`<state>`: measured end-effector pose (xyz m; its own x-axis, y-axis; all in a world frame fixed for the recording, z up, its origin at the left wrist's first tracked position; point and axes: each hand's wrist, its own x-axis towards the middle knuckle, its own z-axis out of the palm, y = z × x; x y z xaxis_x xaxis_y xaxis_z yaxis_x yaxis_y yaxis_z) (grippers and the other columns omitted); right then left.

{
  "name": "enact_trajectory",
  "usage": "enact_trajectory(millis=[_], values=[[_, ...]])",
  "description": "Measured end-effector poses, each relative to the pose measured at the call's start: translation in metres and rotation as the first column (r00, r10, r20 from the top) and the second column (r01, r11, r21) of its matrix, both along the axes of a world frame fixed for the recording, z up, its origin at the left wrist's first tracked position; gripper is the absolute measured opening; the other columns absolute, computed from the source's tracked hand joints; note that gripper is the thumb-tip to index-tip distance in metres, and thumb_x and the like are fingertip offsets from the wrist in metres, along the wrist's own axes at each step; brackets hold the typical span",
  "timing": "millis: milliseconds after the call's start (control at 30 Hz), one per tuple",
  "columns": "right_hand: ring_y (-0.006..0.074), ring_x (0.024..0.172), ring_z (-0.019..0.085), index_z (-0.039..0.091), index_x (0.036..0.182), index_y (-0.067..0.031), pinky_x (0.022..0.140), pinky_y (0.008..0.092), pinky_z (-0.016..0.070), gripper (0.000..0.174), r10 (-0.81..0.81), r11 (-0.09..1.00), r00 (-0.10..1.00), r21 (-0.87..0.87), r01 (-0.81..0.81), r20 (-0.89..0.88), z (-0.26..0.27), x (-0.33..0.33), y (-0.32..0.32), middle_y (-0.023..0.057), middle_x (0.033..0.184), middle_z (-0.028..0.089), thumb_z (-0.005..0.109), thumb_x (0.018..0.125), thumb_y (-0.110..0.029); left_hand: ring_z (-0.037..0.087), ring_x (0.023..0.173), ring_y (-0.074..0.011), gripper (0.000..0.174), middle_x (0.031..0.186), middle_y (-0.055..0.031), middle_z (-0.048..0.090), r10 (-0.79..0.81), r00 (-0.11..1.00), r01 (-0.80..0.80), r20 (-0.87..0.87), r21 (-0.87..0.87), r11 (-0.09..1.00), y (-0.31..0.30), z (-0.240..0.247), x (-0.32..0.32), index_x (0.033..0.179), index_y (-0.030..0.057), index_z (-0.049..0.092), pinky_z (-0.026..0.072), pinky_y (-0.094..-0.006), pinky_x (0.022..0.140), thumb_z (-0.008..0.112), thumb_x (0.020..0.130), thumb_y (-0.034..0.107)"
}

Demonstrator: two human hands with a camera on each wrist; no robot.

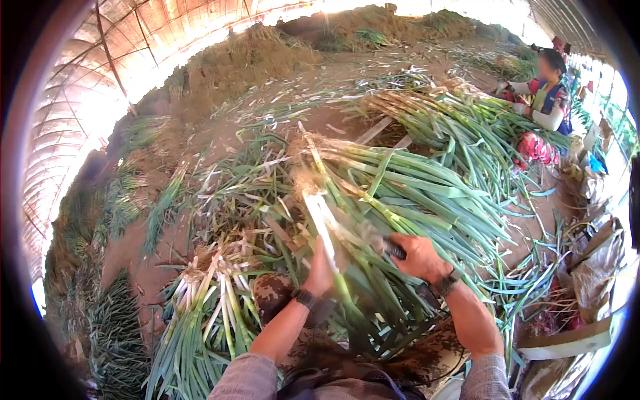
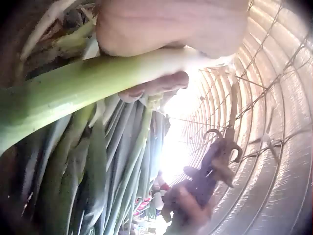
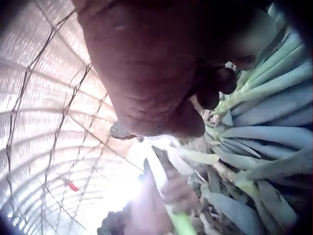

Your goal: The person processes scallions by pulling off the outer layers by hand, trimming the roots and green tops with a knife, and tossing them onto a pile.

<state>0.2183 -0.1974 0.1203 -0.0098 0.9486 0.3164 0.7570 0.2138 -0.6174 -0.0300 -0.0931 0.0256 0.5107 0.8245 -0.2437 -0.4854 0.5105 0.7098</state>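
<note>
My left hand [image 1: 320,270] grips a large green onion [image 1: 341,287] by its pale lower stalk, with the root end pointing away from me and the green leaves towards my lap. In the left wrist view its stalk [image 2: 73,88] passes between the thumb side and the fingertips. My right hand [image 1: 419,257] holds a dark-handled tool [image 1: 394,249], its front end blurred, just right of the stalk. In the right wrist view the fingers are curled and a loose pale strip [image 3: 171,147] hangs by the stalk. Which kind of tool it is, I cannot tell.
A big heap of green onions [image 1: 427,193] lies in front, roots to the left. White-stemmed onions [image 1: 223,293] are piled at my left. Peeled leaf scraps [image 1: 253,173] litter the ground. Another person [image 1: 550,100] sits at the far right. A board edge [image 1: 567,343] lies at lower right.
</note>
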Motion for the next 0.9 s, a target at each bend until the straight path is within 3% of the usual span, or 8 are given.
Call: enact_trajectory(millis=[67, 133, 200, 233, 500, 700, 800, 900], values=[[0.0393, 0.082, 0.065, 0.064, 0.11, -0.0068, 0.07, 0.0448, 0.0524, 0.037, 0.15, 0.988, 0.976, 0.025, -0.156, 0.156, -0.008, -0.008, -0.01, 0.016, 0.087, 0.066, 0.069, 0.074, -0.013, 0.043, 0.056, -0.0155, 0.06, 0.064, 0.0004, 0.043, 0.023, 0.999, -0.023, 0.045, 0.003, 1.0, 0.008, 0.008, -0.008, 0.089, 0.0132, 0.055, 0.0369, -0.0334, 0.05, 0.041, 0.094, 0.072], [0.038, 0.085, 0.065, 0.062, 0.111, -0.0084, 0.07, 0.0458, 0.0529, 0.036, 0.098, 0.994, 0.974, 0.026, -0.106, 0.206, -0.018, -0.015, -0.013, 0.0153, 0.091, 0.066, 0.069, 0.076, -0.016, 0.041, 0.052, -0.0134, 0.063, 0.062, 0.0018, 0.041, 0.056, 0.993, -0.056, 0.102, 0.0, 0.998, 0.013, 0.018, -0.011, 0.087, 0.0129, 0.056, 0.034, -0.0327, 0.046, 0.038, 0.095, 0.073], [0.0374, 0.09, 0.064, 0.056, 0.113, -0.01, 0.069, 0.048, 0.0522, 0.04, 0.056, 0.998, 0.963, 0.007, -0.06, 0.264, -0.022, -0.019, -0.013, 0.015, 0.097, 0.066, 0.07, 0.076, -0.017, 0.041, 0.051, -0.0147, 0.067, 0.06, 0.0014, 0.039, -0.018, 0.988, 0.006, 0.154, 0.076, 0.997, 0.018, 0.02, -0.014, 0.083, 0.0121, 0.056, 0.0351, -0.0336, 0.046, 0.036, 0.094, 0.075], [0.0374, 0.09, 0.064, 0.056, 0.113, -0.01, 0.069, 0.048, 0.0522, 0.04, 0.051, 0.998, 0.963, 0.009, -0.055, 0.265, -0.022, -0.022, -0.013, 0.015, 0.097, 0.066, 0.07, 0.076, -0.017, 0.041, 0.051, -0.0154, 0.067, 0.059, 0.0011, 0.039, -0.076, 0.974, 0.055, 0.211, 0.105, 0.993, 0.02, 0.02, -0.015, 0.081, 0.0119, 0.056, 0.0358, -0.0342, 0.046, 0.036, 0.094, 0.075], [0.0374, 0.087, 0.064, 0.058, 0.115, -0.0089, 0.069, 0.0472, 0.0529, 0.044, 0.095, 0.977, 0.985, 0.178, -0.12, 0.145, -0.009, -0.042, 0.001, 0.014, 0.092, 0.064, 0.069, 0.072, -0.012, 0.039, 0.049, -0.0176, 0.073, 0.054, 0.0001, 0.036, -0.097, 0.98, 0.085, 0.175, 0.07, 0.994, 0.014, 0.034, -0.012, 0.072, 0.0115, 0.054, 0.0364, -0.0355, 0.049, 0.03, 0.093, 0.077], [0.0392, 0.085, 0.064, 0.059, 0.115, -0.0094, 0.07, 0.0475, 0.0531, 0.045, 0.044, 0.995, 0.994, 0.089, -0.053, 0.102, -0.004, -0.044, 0.008, 0.0154, 0.091, 0.065, 0.069, 0.072, -0.011, 0.036, 0.044, -0.0159, 0.074, 0.05, 0.0013, 0.034, -0.103, 0.961, 0.085, 0.258, 0.08, 0.993, 0.018, 0.034, -0.021, 0.067, 0.0119, 0.051, 0.0346, -0.035, 0.048, 0.028, 0.094, 0.077], [0.04, 0.085, 0.064, 0.059, 0.116, -0.0091, 0.07, 0.0479, 0.0533, 0.046, 0.144, 0.981, 0.98, 0.11, -0.16, 0.14, -0.007, -0.04, 0.01, 0.0166, 0.093, 0.066, 0.07, 0.072, -0.011, 0.034, 0.043, -0.0147, 0.074, 0.049, 0.0024, 0.034, -0.052, 0.977, 0.047, 0.207, 0.029, 0.998, 0.017, 0.039, -0.024, 0.067, 0.0118, 0.051, 0.0328, -0.0338, 0.046, 0.026, 0.095, 0.076], [0.0404, 0.085, 0.065, 0.061, 0.116, -0.0087, 0.072, 0.0481, 0.0537, 0.045, 0.114, 0.987, 0.987, 0.099, -0.125, 0.115, -0.006, -0.044, 0.012, 0.0175, 0.095, 0.067, 0.071, 0.073, -0.012, 0.033, 0.042, -0.0141, 0.074, 0.048, 0.003, 0.033, -0.077, 0.97, 0.066, 0.23, 0.053, 0.996, 0.013, 0.044, -0.025, 0.067, 0.0119, 0.051, 0.0323, -0.0339, 0.045, 0.025, 0.096, 0.075]])
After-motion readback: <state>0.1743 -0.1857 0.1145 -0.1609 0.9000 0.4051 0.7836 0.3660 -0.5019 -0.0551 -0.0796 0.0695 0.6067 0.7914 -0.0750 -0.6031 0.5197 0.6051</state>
